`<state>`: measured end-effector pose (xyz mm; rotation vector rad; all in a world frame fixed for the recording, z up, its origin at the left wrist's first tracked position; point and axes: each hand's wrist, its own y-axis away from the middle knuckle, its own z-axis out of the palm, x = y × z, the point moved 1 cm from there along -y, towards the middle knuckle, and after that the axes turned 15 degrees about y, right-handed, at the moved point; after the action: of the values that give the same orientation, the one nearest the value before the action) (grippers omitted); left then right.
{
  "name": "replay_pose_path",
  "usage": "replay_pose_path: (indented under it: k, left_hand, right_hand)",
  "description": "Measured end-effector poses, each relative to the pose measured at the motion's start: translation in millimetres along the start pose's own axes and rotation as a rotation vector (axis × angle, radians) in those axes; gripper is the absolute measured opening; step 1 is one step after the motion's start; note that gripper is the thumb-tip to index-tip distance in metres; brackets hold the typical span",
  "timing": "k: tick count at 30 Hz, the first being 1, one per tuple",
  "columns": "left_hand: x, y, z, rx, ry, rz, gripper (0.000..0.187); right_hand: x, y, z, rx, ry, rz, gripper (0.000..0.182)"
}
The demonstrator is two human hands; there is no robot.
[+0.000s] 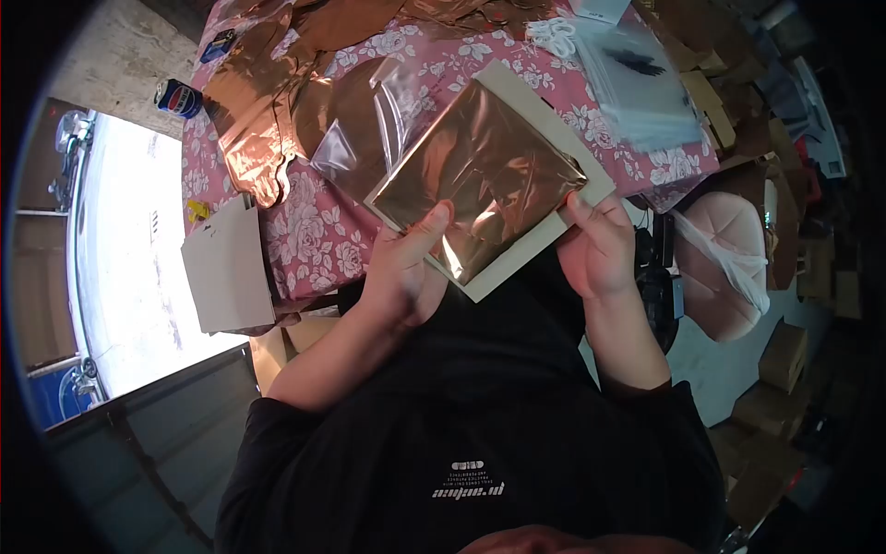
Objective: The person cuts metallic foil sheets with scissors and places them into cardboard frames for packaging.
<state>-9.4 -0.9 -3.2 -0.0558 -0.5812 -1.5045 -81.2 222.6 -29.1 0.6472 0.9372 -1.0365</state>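
Note:
Between my two hands I hold a flat cream board (528, 100), tilted as a diamond above the table's near edge. A shiny copper-brown sheet of film (489, 171) lies over most of its upper face, wrinkled and catching the light. My left hand (411, 268) grips the lower left edge, thumb pressed on the film. At the right corner my right hand (598, 242) pinches the board and film edge between thumb and fingers. The undersides of both hands' grips are hidden by the board.
The table has a pink floral cloth (318, 235). On it lie crumpled copper film (249, 120), clear plastic (397, 102), a stack of transparent bags (637, 92) and white cord (551, 37). A soda can (178, 99), a cardboard piece (228, 268) and a padded chair (720, 263) stand around.

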Motion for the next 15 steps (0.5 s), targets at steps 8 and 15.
replay_pose_path:
  k: [8, 15]
  left_hand:
    - [-2, -3, -17, 0.048, 0.067, -0.105, 0.026]
    - [2, 0, 9, 0.058, 0.017, -0.013, 0.032]
  right_hand:
    - [5, -4, 11, 0.182, 0.107, -0.006, 0.033]
    - [-12, -7, 6, 0.082, 0.066, -0.029, 0.037]
